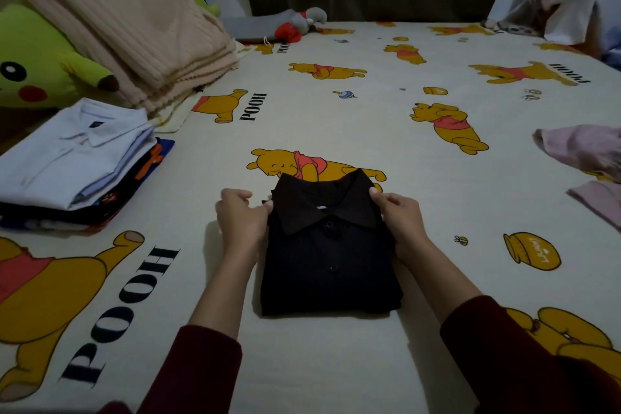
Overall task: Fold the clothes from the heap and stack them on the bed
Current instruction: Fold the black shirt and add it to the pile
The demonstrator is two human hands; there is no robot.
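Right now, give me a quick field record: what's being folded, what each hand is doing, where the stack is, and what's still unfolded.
item in work: black collared shirt, folded, buttons up, flat on the bed sheet
left hand: grips the shirt's left edge near the collar
right hand: grips the shirt's right edge near the collar
folded stack: to the person's left on the bed, white collared shirt on top
unfolded clothes: pink garments at the right edge
other: beige blanket and yellow plush toy behind the stack

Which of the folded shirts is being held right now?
The black shirt, held at its collar by the left hand and right hand. The white shirt tops the stack, untouched.
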